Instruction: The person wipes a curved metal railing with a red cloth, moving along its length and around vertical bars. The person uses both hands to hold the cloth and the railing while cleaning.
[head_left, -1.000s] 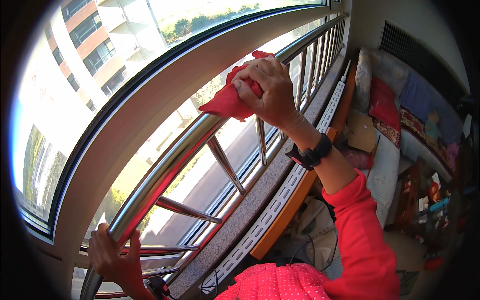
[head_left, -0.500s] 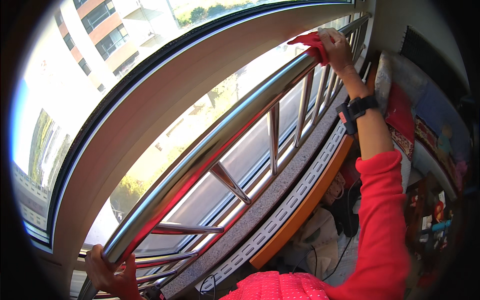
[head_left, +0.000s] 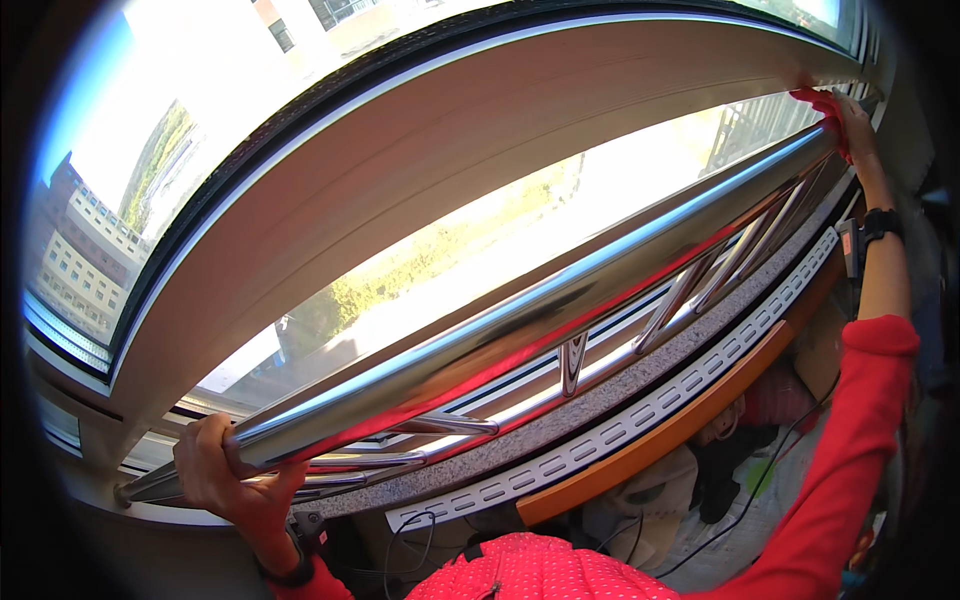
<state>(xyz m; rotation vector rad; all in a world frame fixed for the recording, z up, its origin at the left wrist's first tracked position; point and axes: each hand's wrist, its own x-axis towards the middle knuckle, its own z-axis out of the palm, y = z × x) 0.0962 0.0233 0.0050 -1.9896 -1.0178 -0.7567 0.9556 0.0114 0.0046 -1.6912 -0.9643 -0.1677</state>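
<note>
A shiny metal railing (head_left: pixel 520 320) runs across the window, its thick round top rail rising from lower left to upper right. My left hand (head_left: pixel 225 470) is wrapped round the top rail near its left end. At the far right end, my right hand (head_left: pixel 857 128) presses a red cloth (head_left: pixel 828 108) over the same rail. Part of the cloth is hidden under my fingers. Both wrists carry black bands, and the right one has a small box on it.
Beyond the railing is a window frame (head_left: pixel 400 180) with buildings and greenery outside. Below run a speckled stone sill (head_left: pixel 570 415), a white slotted grille (head_left: pixel 640 415) and an orange wooden edge (head_left: pixel 660 430). Dark cables (head_left: pixel 735 520) and cloth items lie beneath.
My right hand has slid the red cloth along the rail to its far right end. My left hand still grips the rail's left part. The whole view has turned.
</note>
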